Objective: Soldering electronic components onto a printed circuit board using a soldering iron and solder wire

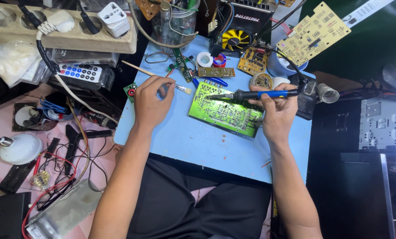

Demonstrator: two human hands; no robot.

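Observation:
A green circuit board [220, 110] lies solder side up on a light blue board [198, 141] across my lap. My right hand [275, 110] grips a blue-handled soldering iron [255, 94], its tip pointing left and resting on the upper left part of the circuit board. My left hand [151, 102] holds a thin wooden-handled brush [156, 76], its bristles near the circuit board's upper left corner.
Small circuit boards [215, 71], solder rolls [204, 58], a coiled iron stand [328, 93] and a yellow fan [235, 39] crowd the far edge. A power strip [61, 42], remote control [80, 73], light bulb [19, 148] and loose wires [65, 163] lie at left.

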